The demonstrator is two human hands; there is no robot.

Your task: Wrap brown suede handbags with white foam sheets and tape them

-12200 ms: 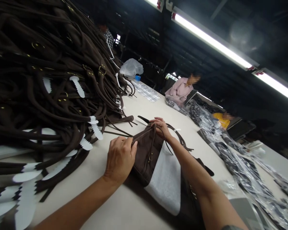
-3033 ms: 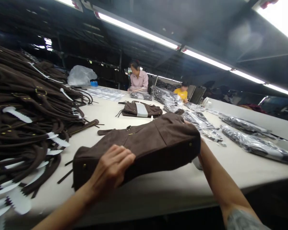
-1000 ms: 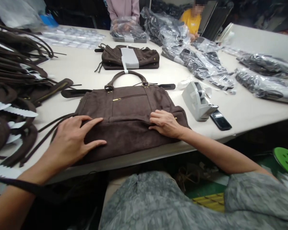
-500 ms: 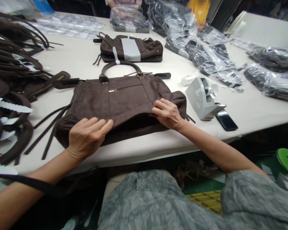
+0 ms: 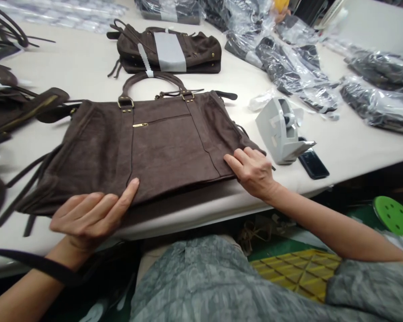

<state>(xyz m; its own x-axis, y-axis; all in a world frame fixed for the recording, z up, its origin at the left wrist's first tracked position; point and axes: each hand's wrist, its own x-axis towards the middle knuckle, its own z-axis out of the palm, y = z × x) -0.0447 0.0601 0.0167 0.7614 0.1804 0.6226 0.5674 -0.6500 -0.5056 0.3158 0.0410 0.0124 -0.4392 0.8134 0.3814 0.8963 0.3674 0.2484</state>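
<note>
A dark brown handbag (image 5: pixel 164 152) lies flat at the table's front edge, its handles pointing away from me. A small gold zip pull shows on its front panel. My left hand (image 5: pixel 90 217) grips the near edge on the left, fingers on top and thumb hidden beneath. My right hand (image 5: pixel 251 172) is closed on the near edge at the right corner. Between the two hands the edge is drawn fairly straight. White wrapping (image 5: pixel 145 58) is on the bag's handle. The bag's underside is hidden.
Behind lies another brown bag (image 5: pixel 201 51) with a grey paper band. A grey tape dispenser (image 5: pixel 278 134) and a phone (image 5: pixel 314 163) sit to the right. Plastic-wrapped bags (image 5: pixel 289 67) lie farther back. More brown bags (image 5: pixel 23 112) crowd the left. A green stool (image 5: pixel 394 214) stands below.
Both hands have moved apart along the bag's near edge. The bag has been spread flatter and wider, and the gaping fold between the hands has closed up. The view has shifted slightly.
</note>
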